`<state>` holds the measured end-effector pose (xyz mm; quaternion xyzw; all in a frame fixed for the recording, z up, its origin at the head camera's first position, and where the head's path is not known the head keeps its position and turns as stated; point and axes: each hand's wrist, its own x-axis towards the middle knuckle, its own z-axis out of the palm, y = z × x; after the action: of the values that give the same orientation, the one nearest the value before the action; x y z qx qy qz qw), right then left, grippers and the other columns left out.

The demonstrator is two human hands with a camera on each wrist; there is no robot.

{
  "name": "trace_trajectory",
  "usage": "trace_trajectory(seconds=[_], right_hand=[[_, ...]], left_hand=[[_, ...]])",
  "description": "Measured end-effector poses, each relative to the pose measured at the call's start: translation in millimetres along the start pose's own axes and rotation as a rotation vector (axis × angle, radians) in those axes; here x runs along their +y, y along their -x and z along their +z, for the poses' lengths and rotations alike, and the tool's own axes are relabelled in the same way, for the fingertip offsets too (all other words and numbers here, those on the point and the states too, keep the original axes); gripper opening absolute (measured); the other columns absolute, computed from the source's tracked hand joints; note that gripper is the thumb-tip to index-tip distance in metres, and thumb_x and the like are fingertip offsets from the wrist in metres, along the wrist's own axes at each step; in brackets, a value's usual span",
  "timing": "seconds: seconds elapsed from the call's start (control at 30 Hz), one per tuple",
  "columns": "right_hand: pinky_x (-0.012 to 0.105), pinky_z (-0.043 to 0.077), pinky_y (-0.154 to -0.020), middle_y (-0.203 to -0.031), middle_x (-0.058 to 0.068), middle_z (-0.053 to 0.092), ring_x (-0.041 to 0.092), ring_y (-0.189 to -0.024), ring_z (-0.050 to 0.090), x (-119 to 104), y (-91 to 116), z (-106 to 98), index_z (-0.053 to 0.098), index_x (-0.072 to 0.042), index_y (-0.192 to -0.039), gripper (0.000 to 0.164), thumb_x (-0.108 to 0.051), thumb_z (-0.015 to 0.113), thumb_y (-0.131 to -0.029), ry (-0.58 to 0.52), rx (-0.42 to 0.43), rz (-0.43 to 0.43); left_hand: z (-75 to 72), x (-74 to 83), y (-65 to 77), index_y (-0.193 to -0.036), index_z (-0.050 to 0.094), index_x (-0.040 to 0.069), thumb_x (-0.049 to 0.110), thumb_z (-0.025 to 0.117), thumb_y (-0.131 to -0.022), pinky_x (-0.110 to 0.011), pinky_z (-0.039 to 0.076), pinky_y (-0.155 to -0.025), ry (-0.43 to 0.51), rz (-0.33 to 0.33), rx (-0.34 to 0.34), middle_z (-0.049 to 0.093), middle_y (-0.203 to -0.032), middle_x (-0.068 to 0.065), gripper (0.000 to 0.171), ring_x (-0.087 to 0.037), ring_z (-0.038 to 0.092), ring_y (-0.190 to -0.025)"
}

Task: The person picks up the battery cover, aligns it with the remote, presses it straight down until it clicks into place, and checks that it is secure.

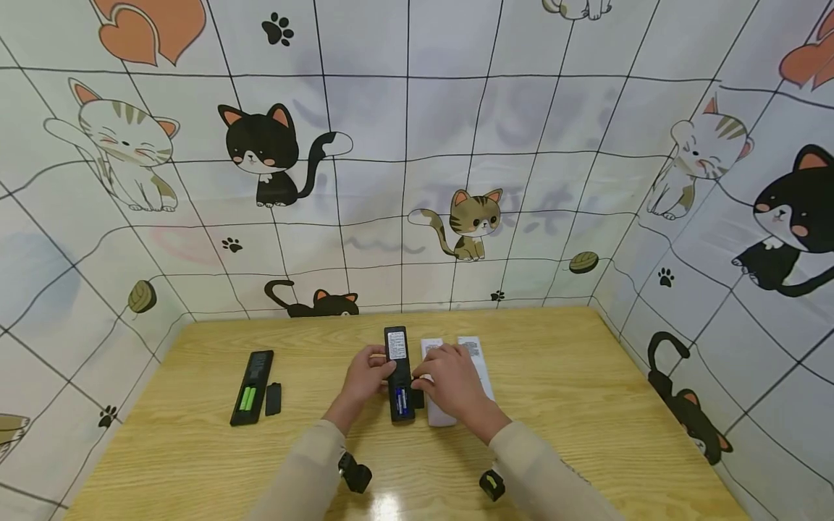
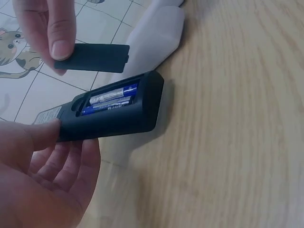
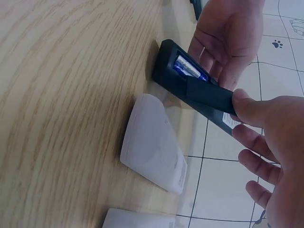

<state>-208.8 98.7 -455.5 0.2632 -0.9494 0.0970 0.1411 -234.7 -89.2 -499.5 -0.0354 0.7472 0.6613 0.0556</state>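
Observation:
My left hand (image 1: 366,378) grips a black remote control (image 1: 399,369) by its side, its back with a white label facing up. Two blue-and-silver batteries (image 2: 110,99) lie side by side in its uncovered battery compartment. Between thumb and fingers, my right hand (image 1: 454,380) pinches a small black battery cover (image 2: 97,57). The cover is held just beside the compartment, apart from it in the left wrist view. In the right wrist view the cover overlaps part of the remote.
Another black remote (image 1: 253,387) with green batteries lies at the left, its loose cover (image 1: 274,399) beside it. Two white remotes lie on the right, one (image 3: 153,145) partly under my right hand, the other (image 1: 478,362) beyond it. The wooden table (image 1: 554,449) meets cat-printed cloth.

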Motion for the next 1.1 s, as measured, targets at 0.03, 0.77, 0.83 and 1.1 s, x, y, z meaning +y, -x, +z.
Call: trace_trajectory(seconds=[0.03, 0.77, 0.83, 1.1], right_hand=[[0.049, 0.044, -0.095, -0.089, -0.012, 0.069, 0.014, -0.092, 0.059, 0, 0, 0, 0.079, -0.030, -0.092, 0.017, -0.042, 0.074, -0.082, 0.004, -0.004, -0.005], [0.037, 0.041, -0.089, -0.093, -0.013, 0.071, 0.011, -0.090, 0.056, -13, -7, 9, 0.078, -0.032, -0.094, 0.015, -0.042, 0.071, -0.085, -0.007, -0.028, -0.047], [0.037, 0.041, -0.089, -0.092, -0.013, 0.071, 0.011, -0.090, 0.057, -13, -7, 9, 0.078, -0.032, -0.093, 0.015, -0.042, 0.071, -0.085, -0.007, -0.026, -0.046], [0.038, 0.041, -0.093, -0.093, -0.014, 0.072, 0.011, -0.092, 0.058, -12, -9, 14, 0.078, -0.032, -0.095, 0.015, -0.042, 0.071, -0.085, 0.009, -0.024, -0.049]], left_hand=[[0.8, -0.8, 0.2, -0.126, 0.053, -0.002, 0.007, 0.061, -0.094, -0.036, 0.057, -0.063, -0.001, 0.001, -0.005, 0.066, -0.109, -0.022, 0.034, -0.014, 0.065, -0.076], [4.4, -7.9, 1.4, -0.135, 0.053, 0.005, 0.008, 0.060, -0.096, -0.036, 0.059, -0.063, -0.023, 0.046, -0.035, 0.065, -0.111, -0.024, 0.040, -0.016, 0.068, -0.081], [4.6, -8.6, 0.9, -0.134, 0.054, 0.006, 0.008, 0.060, -0.096, -0.036, 0.059, -0.064, -0.028, 0.044, -0.029, 0.065, -0.111, -0.023, 0.039, -0.016, 0.068, -0.081], [4.9, -8.8, 1.0, -0.134, 0.054, 0.007, 0.008, 0.059, -0.096, -0.036, 0.059, -0.064, -0.024, 0.055, -0.019, 0.065, -0.110, -0.022, 0.038, -0.018, 0.069, -0.082]])
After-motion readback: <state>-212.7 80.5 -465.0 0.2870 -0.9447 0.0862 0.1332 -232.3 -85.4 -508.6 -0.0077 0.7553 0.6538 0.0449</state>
